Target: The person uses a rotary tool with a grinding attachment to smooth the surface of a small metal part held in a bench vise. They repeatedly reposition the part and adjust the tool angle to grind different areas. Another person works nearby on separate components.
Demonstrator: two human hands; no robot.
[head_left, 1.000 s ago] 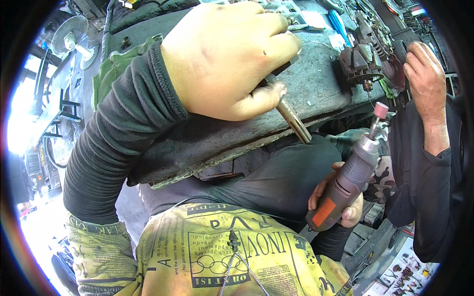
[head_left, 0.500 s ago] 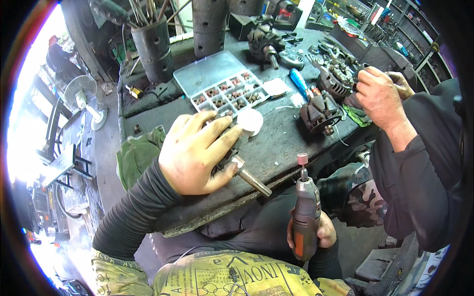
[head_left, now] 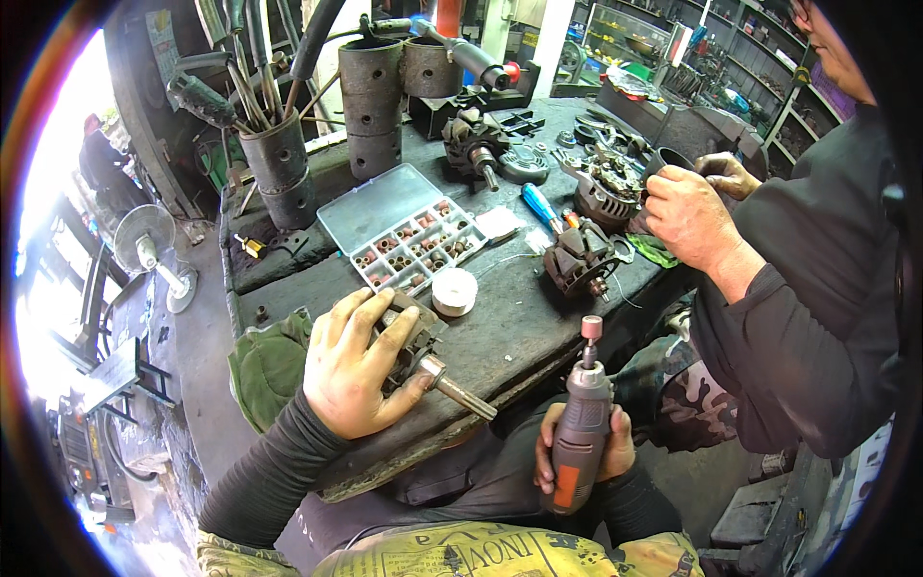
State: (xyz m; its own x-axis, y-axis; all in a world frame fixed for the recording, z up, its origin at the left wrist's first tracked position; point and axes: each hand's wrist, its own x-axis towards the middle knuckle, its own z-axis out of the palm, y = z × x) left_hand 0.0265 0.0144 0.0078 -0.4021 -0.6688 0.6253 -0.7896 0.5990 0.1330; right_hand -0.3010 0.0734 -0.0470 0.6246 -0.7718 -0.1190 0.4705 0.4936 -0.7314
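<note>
My left hand (head_left: 356,370) is wrapped over a dark rotor (head_left: 418,337) at the bench's near edge. The rotor's bare metal shaft (head_left: 461,392) points towards my lap; my palm and fingers hide much of its body. Low in front of me, my right hand (head_left: 620,450) grips a grey rotary tool (head_left: 582,423) with an orange patch. It is upright, its pinkish cylindrical bit (head_left: 591,328) uppermost and apart from the rotor. Beyond my left fingers lie a round white tub (head_left: 454,292) and an open compartment case (head_left: 378,198) of small reddish and brown bits.
A folded green cloth (head_left: 266,370) lies left of my hand. Farther right sit another rotor (head_left: 580,262), a blue-handled screwdriver (head_left: 540,207) and alternator parts (head_left: 608,188). A co-worker's hand (head_left: 687,216) works at the right. Metal tubes (head_left: 276,168) holding tools stand behind.
The view has shifted, bringing more of the bench's far side into sight. My left hand and the rotor have drawn nearer me, off the case and tub. My right hand still grips the rotary tool.
</note>
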